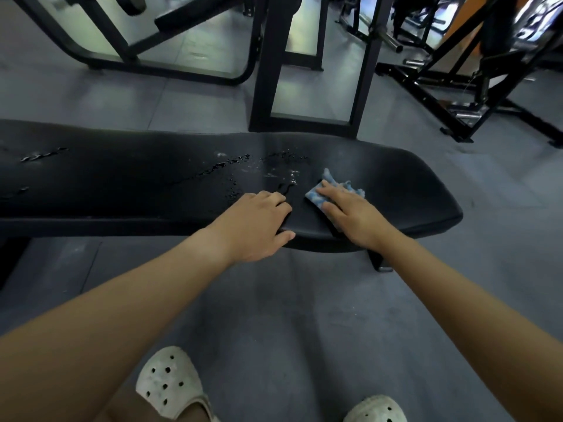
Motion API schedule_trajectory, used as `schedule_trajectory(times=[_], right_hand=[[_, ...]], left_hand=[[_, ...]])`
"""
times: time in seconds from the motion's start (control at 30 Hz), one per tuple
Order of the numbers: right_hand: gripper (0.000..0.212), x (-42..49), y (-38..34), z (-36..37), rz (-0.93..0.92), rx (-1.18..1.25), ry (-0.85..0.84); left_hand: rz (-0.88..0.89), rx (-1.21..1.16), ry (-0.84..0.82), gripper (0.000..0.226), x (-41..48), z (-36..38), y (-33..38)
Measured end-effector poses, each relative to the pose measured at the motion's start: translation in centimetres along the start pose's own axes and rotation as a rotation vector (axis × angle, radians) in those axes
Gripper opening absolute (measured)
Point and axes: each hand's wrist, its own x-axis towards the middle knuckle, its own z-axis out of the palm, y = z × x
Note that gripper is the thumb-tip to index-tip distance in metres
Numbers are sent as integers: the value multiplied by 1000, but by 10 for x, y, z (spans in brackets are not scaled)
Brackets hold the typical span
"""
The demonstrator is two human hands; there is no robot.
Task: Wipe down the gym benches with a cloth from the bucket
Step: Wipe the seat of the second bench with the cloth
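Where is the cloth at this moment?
Head view: the blue cloth lies on the black bench near its right end, under the right hand, right of the water droplets.

Right hand presses blue cloth on wet black bench.

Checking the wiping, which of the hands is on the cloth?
The right hand presses the blue cloth; the left hand rests bare on the bench.
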Motion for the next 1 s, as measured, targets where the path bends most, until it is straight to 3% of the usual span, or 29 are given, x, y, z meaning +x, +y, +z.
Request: schedule_trajectory(times=[0.23,0.4,0.53,0.8,1.0], right_hand=[[49,48,17,10,213,-121,109],[52,12,-22,34,28,-106,54],[60,-4,-6,31,-72,-104,19],[52,4,-1,27,225,-187,168],[52,-42,-21,53,-26,-217,244]], left_hand=[[-3,51,15,56,3,6,0],[9,49,35,57,1,7,-3],[4,58,37,55,1,7,0],[-7,58,66,43,-14,9,8],[-40,89,60,40,-14,10,17]])
